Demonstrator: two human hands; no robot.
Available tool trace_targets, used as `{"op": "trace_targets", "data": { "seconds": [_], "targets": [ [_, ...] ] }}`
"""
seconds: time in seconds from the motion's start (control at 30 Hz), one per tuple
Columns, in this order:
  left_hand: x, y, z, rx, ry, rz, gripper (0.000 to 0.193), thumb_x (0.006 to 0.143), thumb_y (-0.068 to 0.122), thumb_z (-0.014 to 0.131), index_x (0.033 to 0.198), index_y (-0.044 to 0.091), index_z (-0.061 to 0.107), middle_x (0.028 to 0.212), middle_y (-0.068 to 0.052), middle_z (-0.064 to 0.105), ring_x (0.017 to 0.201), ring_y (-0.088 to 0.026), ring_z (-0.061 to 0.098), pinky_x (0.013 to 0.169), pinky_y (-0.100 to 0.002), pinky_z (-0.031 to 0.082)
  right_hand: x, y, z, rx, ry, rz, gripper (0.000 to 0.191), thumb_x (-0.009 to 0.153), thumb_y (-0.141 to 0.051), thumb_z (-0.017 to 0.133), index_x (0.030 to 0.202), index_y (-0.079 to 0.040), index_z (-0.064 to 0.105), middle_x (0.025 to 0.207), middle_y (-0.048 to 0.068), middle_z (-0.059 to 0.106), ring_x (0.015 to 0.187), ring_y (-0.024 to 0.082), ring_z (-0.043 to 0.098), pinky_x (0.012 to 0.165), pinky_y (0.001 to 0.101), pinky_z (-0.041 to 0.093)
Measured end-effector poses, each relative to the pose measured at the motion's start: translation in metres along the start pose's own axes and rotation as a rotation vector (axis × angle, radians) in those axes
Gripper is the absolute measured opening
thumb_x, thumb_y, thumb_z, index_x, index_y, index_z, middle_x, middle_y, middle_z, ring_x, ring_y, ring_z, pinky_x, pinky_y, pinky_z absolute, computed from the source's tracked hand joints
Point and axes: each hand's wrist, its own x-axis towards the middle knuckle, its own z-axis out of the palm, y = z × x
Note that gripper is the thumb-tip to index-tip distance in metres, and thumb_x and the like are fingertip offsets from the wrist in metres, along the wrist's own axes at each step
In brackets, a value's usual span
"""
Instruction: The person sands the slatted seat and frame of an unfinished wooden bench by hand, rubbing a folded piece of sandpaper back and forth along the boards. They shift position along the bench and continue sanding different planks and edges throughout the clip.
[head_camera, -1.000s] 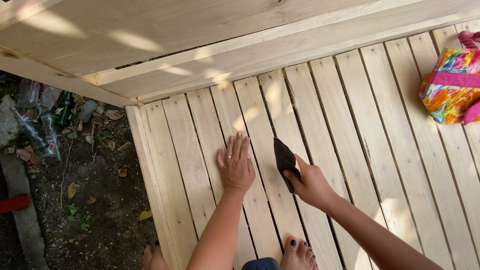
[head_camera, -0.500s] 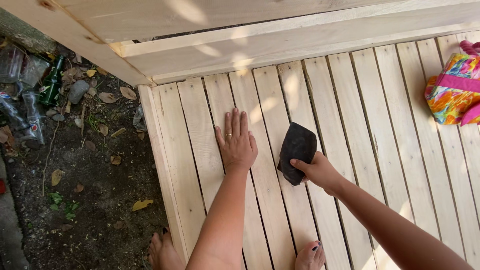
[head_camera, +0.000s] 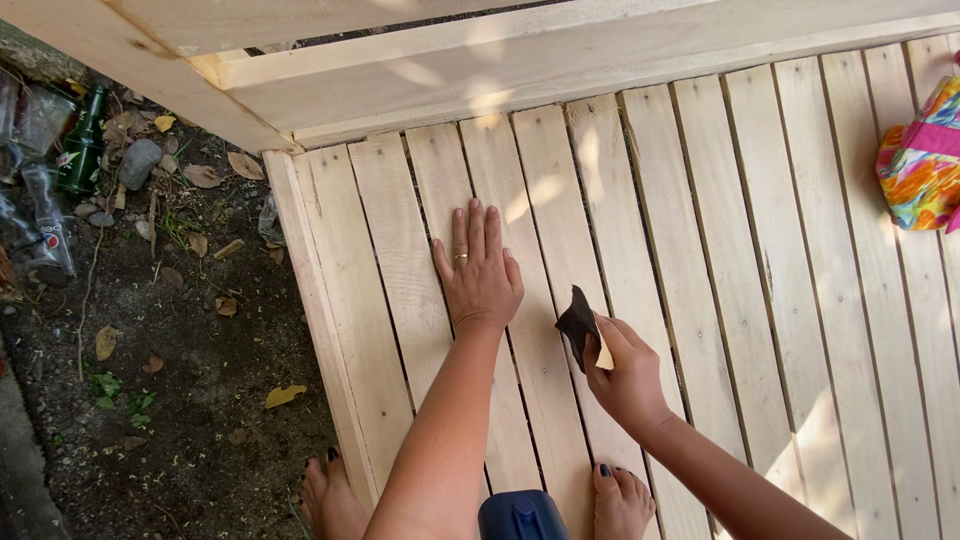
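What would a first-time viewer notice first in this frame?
The left hand lies flat on the pale wooden slatted deck at centre, while the right hand pinches a folded dark sheet of sandpaper beside it. A bright multicoloured fabric bag sits at the right edge.

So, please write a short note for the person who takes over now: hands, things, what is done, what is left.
Left hand: flat, palm down on the slatted wooden platform, fingers together, holding nothing.
Right hand: fingers pinch a dark sheet of sandpaper, lifted off the slats beside the left hand.
Bare feet at the platform's near edge; a colourful bag lies at the far right; bottles and dry leaves are on the ground to the left.
Done: cannot tell which slats are sanded.
Left: probably more sanding, to be judged by touch.
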Motion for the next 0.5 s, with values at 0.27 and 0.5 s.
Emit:
{"op": "trace_targets", "data": {
  "seconds": [0.27,0.5],
  "targets": [
    [0.002,0.001,-0.002,0.034,-0.027,-0.002,0.067,0.096,0.031,0.044,0.161,0.019,0.031,0.170,-0.003,0.020,0.157,-0.024,0.016,0.123,-0.057,0.009,-0.023,-0.016,0.011,-0.093,-0.305,-0.144,0.086,0.065,0.000,0.080,0.146,-0.009,0.050,0.125,0.016,0.056,0.105,0.033,0.066,0.081,0.0371,0.059],
    [0.002,0.000,-0.002,0.020,-0.027,-0.010,0.067,0.096,0.031,0.044,0.161,0.019,0.030,0.171,-0.003,0.019,0.158,-0.024,0.015,0.123,-0.057,0.009,-0.017,0.000,0.023,0.002,-0.141,0.056,0.070,0.075,0.005,0.070,0.143,-0.005,0.054,0.119,0.015,0.063,0.096,0.032,0.068,0.081,0.0371,0.057]
  ]
}}
